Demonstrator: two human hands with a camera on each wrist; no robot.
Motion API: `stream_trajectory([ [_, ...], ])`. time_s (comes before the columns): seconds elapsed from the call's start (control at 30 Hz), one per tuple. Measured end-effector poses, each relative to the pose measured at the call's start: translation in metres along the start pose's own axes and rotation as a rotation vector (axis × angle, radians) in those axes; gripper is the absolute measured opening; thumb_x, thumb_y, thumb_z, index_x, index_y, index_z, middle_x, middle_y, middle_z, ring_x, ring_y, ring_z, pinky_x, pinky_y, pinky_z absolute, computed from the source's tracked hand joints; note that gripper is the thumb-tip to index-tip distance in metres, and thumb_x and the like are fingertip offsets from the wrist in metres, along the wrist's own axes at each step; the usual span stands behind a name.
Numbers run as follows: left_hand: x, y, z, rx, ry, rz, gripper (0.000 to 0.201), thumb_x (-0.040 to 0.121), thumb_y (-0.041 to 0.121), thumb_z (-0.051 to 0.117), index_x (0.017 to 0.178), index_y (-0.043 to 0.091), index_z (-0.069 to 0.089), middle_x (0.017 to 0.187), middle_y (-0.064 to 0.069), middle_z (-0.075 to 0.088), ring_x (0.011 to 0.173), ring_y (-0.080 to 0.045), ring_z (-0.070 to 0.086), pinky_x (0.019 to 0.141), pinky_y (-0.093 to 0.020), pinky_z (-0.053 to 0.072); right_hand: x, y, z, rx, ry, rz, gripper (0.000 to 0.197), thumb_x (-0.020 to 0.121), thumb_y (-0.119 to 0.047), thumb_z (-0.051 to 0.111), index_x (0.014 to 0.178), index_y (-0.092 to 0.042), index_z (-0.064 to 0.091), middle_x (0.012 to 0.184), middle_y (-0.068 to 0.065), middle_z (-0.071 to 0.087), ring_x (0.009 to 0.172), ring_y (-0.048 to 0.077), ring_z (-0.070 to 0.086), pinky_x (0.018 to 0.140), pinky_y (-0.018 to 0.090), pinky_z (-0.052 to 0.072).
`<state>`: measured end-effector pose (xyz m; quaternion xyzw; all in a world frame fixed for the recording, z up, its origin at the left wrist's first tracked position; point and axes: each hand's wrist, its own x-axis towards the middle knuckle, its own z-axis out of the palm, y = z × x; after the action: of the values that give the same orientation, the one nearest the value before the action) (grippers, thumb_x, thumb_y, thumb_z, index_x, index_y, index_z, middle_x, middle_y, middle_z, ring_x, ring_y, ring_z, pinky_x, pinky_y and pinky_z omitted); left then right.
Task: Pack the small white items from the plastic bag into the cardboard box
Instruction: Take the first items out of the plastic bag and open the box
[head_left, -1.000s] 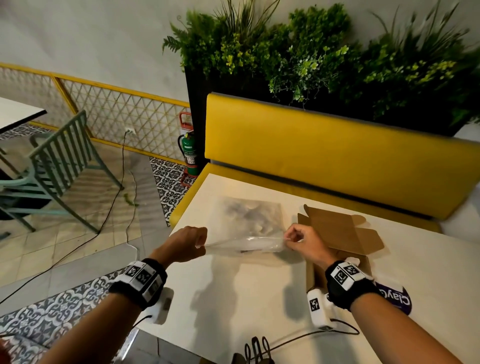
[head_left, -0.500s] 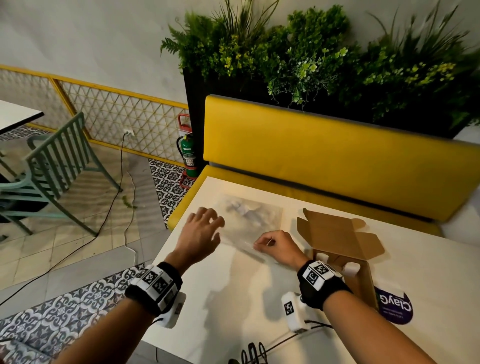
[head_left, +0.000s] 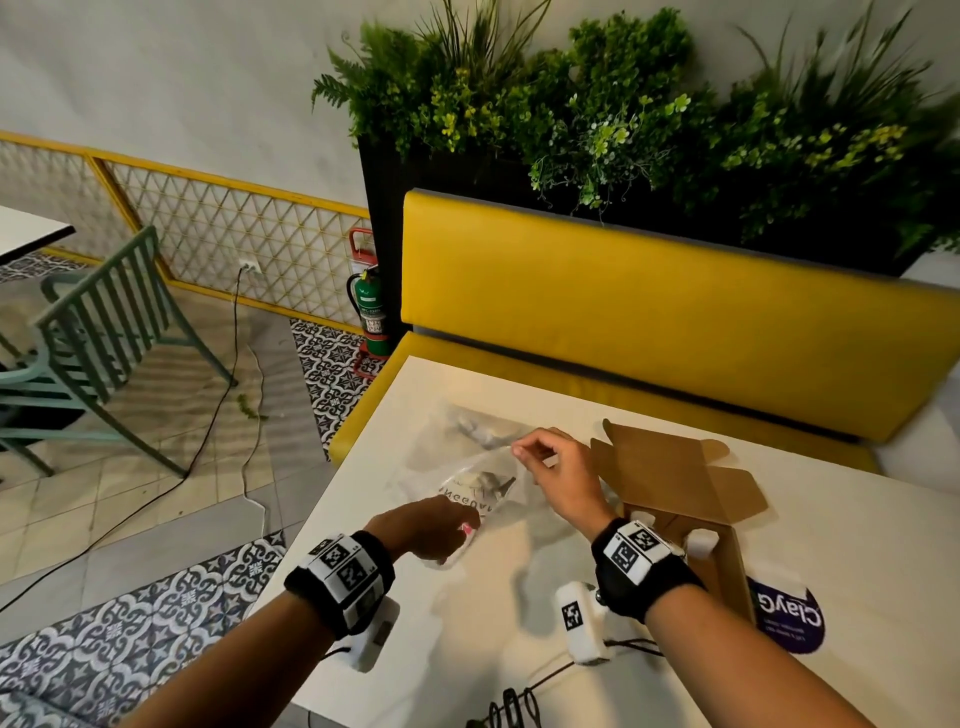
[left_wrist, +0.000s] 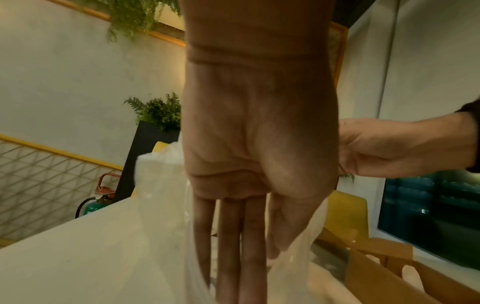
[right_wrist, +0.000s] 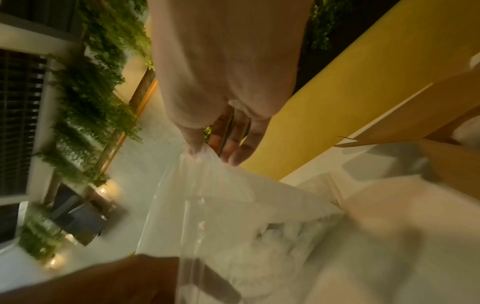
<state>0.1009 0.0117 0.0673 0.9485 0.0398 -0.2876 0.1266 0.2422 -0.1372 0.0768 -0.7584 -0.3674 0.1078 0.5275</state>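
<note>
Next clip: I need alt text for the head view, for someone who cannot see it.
The right hand pinches up an edge of a clear plastic bag on a white table, while the left hand reaches into its mouth. An open cardboard box sits to the right, before a yellow bench.

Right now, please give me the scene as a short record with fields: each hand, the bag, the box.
left hand: straight fingers reach into the bag's mouth
right hand: pinches the bag's edge and lifts it
plastic bag: clear, on the white table, small white items inside
cardboard box: lid open, beside the right wrist, white pieces already in it
</note>
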Motion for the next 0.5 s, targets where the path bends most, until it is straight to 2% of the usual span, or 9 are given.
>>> stream_trajectory([
  [0.03, 0.003, 0.000, -0.001, -0.046, 0.011, -0.025, 0.041, 0.096, 0.011, 0.044, 0.137, 0.018, 0.047, 0.135, -0.010, 0.055, 0.122, -0.031, 0.052, 0.096, -0.032, 0.041, -0.001, -0.002, 0.001, -0.032, 0.016, -0.032, 0.012, 0.087, -0.013, 0.070, 0.085, -0.025, 0.071, 0.083, -0.010, 0.067, 0.077, 0.006, 0.061, 0.072, 0.024, 0.051],
  [0.1, 0.010, 0.000, -0.004, -0.107, 0.159, -0.065, 0.038, 0.096, 0.017, 0.047, 0.133, 0.023, 0.051, 0.131, -0.010, 0.059, 0.117, -0.030, 0.057, 0.094, -0.033, 0.045, -0.003, -0.006, 0.002, -0.072, 0.014, -0.068, 0.005, 0.087, -0.015, 0.071, 0.085, -0.020, 0.072, 0.084, -0.007, 0.067, 0.077, 0.007, 0.061, 0.072, 0.023, 0.052],
  [0.17, 0.017, 0.002, -0.008, -0.066, 0.300, -0.048, 0.037, 0.095, 0.018, 0.047, 0.131, 0.022, 0.051, 0.127, -0.008, 0.059, 0.116, -0.028, 0.055, 0.094, -0.037, 0.047, -0.005, -0.009, 0.004, -0.091, -0.035, -0.082, 0.003, 0.087, -0.019, 0.071, 0.085, -0.020, 0.073, 0.085, -0.008, 0.068, 0.078, 0.006, 0.062, 0.073, 0.022, 0.051],
  [0.23, 0.023, 0.004, -0.010, -0.044, 0.374, -0.063, 0.039, 0.094, 0.018, 0.047, 0.133, 0.021, 0.048, 0.128, -0.007, 0.054, 0.121, -0.028, 0.049, 0.094, -0.042, 0.047, -0.006, -0.015, 0.007, -0.088, -0.058, -0.099, 0.004, 0.087, -0.021, 0.070, 0.085, -0.019, 0.073, 0.087, -0.008, 0.068, 0.079, 0.006, 0.063, 0.074, 0.021, 0.050],
  [0.27, 0.026, 0.004, -0.010, -0.053, 0.357, -0.095, 0.045, 0.093, 0.020, 0.051, 0.137, 0.019, 0.042, 0.132, -0.009, 0.048, 0.124, -0.031, 0.046, 0.096, -0.046, 0.047, -0.006, -0.019, 0.008, -0.073, -0.050, -0.113, 0.004, 0.088, -0.021, 0.070, 0.085, -0.019, 0.073, 0.087, -0.008, 0.069, 0.080, 0.006, 0.063, 0.074, 0.021, 0.051],
  [0.33, 0.026, 0.002, -0.013, -0.126, 0.268, -0.147, 0.073, 0.088, 0.026, 0.063, 0.148, 0.017, 0.023, 0.144, -0.017, 0.034, 0.131, -0.040, 0.037, 0.103, -0.048, 0.041, -0.007, -0.027, 0.006, -0.028, -0.025, -0.145, 0.004, 0.088, -0.020, 0.071, 0.086, -0.017, 0.073, 0.087, -0.009, 0.069, 0.081, 0.008, 0.064, 0.073, 0.021, 0.052],
  [0.4, 0.029, -0.010, -0.011, -0.311, 0.219, -0.129, 0.100, 0.078, 0.025, 0.077, 0.151, 0.017, 0.009, 0.149, -0.015, 0.032, 0.138, -0.035, 0.033, 0.107, -0.040, 0.034, -0.009, -0.033, 0.004, 0.006, -0.017, -0.151, 0.003, 0.087, -0.020, 0.072, 0.086, -0.017, 0.074, 0.087, -0.010, 0.068, 0.082, 0.009, 0.065, 0.070, 0.020, 0.053],
  [0.43, 0.033, -0.016, -0.009, -0.390, 0.230, -0.085, 0.107, 0.071, 0.024, 0.083, 0.149, 0.019, 0.010, 0.146, -0.010, 0.037, 0.136, -0.030, 0.037, 0.106, -0.035, 0.035, -0.010, -0.034, 0.003, 0.014, -0.019, -0.145, 0.003, 0.086, -0.020, 0.073, 0.085, -0.017, 0.074, 0.086, -0.010, 0.068, 0.081, 0.009, 0.065, 0.069, 0.019, 0.052],
  [0.5, 0.042, -0.021, -0.007, -0.447, 0.261, -0.045, 0.102, 0.063, 0.025, 0.086, 0.142, 0.021, 0.021, 0.138, -0.004, 0.046, 0.128, -0.026, 0.046, 0.100, -0.030, 0.039, -0.012, -0.032, 0.001, 0.024, -0.017, -0.130, 0.003, 0.085, -0.018, 0.073, 0.086, -0.015, 0.074, 0.086, -0.008, 0.069, 0.081, 0.008, 0.065, 0.071, 0.020, 0.052],
])
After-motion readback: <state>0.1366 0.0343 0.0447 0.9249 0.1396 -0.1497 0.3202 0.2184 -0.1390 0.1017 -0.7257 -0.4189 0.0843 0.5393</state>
